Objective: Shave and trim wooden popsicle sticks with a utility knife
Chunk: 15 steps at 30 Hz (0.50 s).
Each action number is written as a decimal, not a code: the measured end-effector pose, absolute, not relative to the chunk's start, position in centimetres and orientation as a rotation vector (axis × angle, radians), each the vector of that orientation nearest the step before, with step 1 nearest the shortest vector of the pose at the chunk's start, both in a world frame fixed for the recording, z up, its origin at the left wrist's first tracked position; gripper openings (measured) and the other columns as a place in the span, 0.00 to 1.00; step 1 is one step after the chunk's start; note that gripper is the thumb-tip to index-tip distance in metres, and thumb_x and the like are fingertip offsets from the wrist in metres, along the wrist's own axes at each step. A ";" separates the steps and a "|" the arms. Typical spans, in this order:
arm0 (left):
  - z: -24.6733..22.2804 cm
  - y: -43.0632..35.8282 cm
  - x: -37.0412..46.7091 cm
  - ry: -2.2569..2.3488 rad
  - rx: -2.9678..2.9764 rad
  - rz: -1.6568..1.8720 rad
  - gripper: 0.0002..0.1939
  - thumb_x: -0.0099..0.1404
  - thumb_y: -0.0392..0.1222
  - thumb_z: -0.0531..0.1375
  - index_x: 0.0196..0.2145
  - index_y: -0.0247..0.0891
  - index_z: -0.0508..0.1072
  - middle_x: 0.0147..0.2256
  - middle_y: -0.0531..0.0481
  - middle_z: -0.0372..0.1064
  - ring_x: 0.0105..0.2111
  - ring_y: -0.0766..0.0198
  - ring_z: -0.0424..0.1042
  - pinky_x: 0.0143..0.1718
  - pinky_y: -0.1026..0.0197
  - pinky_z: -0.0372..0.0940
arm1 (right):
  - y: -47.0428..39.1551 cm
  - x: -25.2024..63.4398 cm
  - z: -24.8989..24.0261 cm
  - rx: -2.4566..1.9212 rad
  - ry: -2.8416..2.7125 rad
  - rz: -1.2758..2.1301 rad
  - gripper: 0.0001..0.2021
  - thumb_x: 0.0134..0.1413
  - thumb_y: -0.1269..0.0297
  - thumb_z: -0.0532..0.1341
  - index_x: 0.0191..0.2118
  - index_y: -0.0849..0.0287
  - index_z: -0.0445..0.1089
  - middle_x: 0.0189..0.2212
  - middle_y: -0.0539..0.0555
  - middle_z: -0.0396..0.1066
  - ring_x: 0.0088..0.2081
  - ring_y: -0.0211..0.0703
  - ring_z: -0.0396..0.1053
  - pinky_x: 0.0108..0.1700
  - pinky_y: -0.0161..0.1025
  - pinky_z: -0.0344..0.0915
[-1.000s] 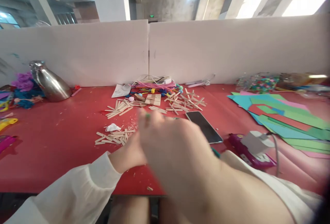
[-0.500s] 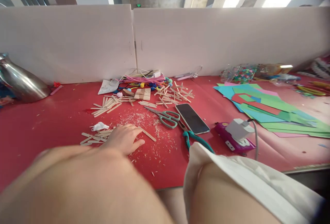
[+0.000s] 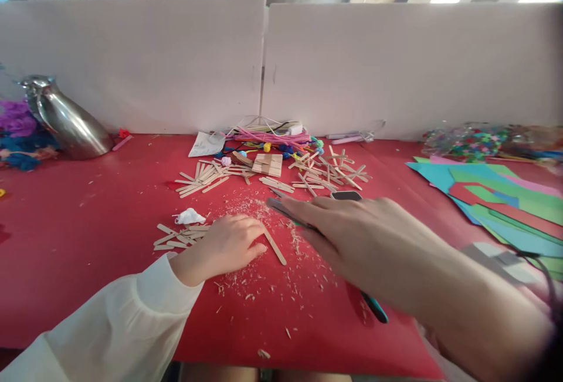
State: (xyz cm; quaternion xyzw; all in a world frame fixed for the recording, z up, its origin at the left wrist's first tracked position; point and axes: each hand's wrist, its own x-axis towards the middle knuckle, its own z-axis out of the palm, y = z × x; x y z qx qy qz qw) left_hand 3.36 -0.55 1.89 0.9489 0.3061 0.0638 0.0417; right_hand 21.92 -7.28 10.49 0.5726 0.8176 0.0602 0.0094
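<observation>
My left hand (image 3: 233, 244) rests palm down on the red table, its fingers together and the fingertips on the upper end of a thin wooden stick (image 3: 275, 245). My right hand (image 3: 347, 226) reaches in from the right, slightly blurred. Its fingers are closed on a grey metal tool, seemingly the scissors (image 3: 288, 212), with a blade pointing left; the handles are mostly hidden. Wood shavings (image 3: 246, 279) lie around both hands. Below my right forearm a teal and black handle (image 3: 375, 307) shows.
Loose wooden sticks (image 3: 204, 176) and a stick bundle (image 3: 267, 164) lie behind the hands, with white tissue (image 3: 190, 216) at left. A steel jug (image 3: 73, 121) stands far left. Coloured papers (image 3: 492, 194) and a grey adapter (image 3: 497, 262) are at right, before a white partition (image 3: 176, 65).
The view has shifted left. My right hand has moved from close to the camera at lower left to the scissors and closed on them. My left hand has stayed by the stick.
</observation>
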 end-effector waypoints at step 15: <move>-0.3 -1.3 2.0 0.638 2.738 -0.013 0.43 0.50 0.69 0.52 0.59 0.46 0.52 0.62 0.39 0.34 0.60 0.42 0.37 0.55 0.43 0.44 | -5.5 25.9 4.0 1.696 2.718 -0.484 0.23 0.55 0.68 0.49 0.55 0.39 0.57 0.45 0.44 0.71 0.38 0.42 0.72 0.34 0.38 0.69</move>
